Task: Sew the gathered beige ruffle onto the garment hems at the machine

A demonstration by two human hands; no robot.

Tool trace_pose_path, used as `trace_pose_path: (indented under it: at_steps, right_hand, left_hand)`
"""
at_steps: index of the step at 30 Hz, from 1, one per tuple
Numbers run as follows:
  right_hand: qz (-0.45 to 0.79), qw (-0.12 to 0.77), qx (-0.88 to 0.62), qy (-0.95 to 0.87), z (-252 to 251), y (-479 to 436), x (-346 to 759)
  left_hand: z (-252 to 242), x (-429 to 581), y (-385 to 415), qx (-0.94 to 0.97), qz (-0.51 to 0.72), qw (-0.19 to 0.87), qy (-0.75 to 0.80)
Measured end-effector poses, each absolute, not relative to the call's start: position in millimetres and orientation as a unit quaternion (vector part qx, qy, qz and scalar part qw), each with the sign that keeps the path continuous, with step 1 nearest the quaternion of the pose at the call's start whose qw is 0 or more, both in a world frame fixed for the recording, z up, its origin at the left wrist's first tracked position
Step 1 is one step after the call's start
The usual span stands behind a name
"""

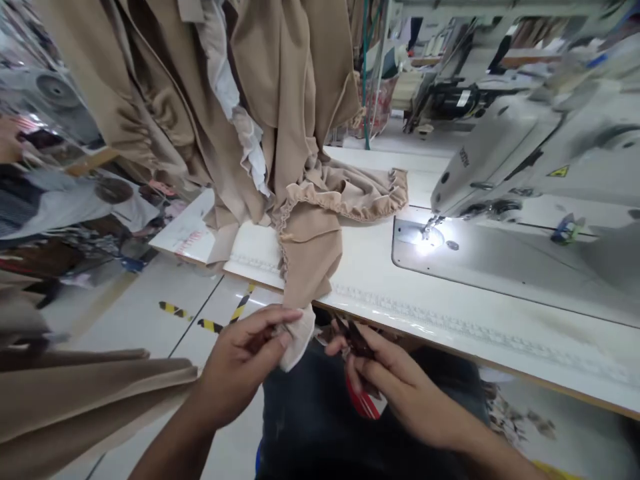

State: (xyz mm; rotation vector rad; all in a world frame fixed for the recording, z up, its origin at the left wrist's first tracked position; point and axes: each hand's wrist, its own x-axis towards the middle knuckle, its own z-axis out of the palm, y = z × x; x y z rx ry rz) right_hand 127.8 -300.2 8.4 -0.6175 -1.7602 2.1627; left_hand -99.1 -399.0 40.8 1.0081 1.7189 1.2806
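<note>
My left hand (240,363) pinches a pale beige fabric edge (299,340), which belongs to a gathered beige garment (313,257) draped over the table's front edge. My right hand (400,390) is close beside it and grips small dark thread snips (358,340). A red strip or handle (363,400) shows under the snips, though its link to them is hard to tell. The garment's elasticated, ruffled edge (340,203) lies across the white sewing table (450,313).
An industrial sewing machine (500,160) stands at right, its lit needle area (430,233) close to the garment. Beige cloth (75,400) hangs at lower left and above (150,87). A person (55,207) is at left. Another machine (450,93) stands behind.
</note>
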Motion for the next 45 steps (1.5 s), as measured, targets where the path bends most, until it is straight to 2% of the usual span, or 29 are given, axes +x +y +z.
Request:
trace_pose_path:
  at_steps: [6, 14, 24, 36, 45]
  right_hand:
    - [0.796, 0.097, -0.247, -0.544, -13, -300, 117]
    - [0.833, 0.114, -0.243, -0.484, -14, -296, 114]
    - [0.846, 0.127, -0.21, -0.474, -11, -290, 106]
    - [0.863, 0.111, -0.239, -0.431, -21, -290, 109]
    - [0.851, 0.083, -0.209, -0.475, -17, -298, 93]
  left_hand:
    - [40, -80, -387, 0.44, 0.44, 0.368, 0.691]
    - [37, -77, -388, 0.392, 0.499, 0.431, 0.641]
    - [34, -71, -382, 0.409, 0.474, 0.487, 0.609]
    - [19, -83, -384, 0.385, 0.514, 0.582, 0.499]
    - [14, -88, -395, 0.372, 0.454, 0.626, 0.513]
